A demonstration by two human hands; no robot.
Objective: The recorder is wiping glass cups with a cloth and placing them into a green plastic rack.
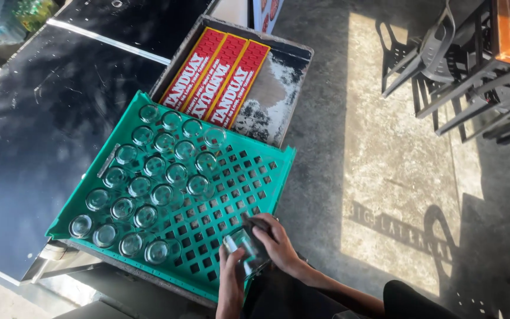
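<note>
- Both hands meet at the near corner of the green crate (255, 177).
- Left hand (231, 274) cups a clear glass (244, 243); its fingers wrap it from below.
- Right hand (275, 242) closes its fingers over the glass's top, gripping something dark.
- Rows of glasses (160, 168) stand in the crate on the dark surface (36, 124).

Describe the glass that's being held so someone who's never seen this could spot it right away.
Start at the green plastic lattice crate lying on the dark counter, filled with rows of small clear drinking glasses. At its near edge, two hands meet: the left hand and right hand grip one small clear glass. Unlike its neighbours standing upright in rows, this one is lifted and tilted.
</note>
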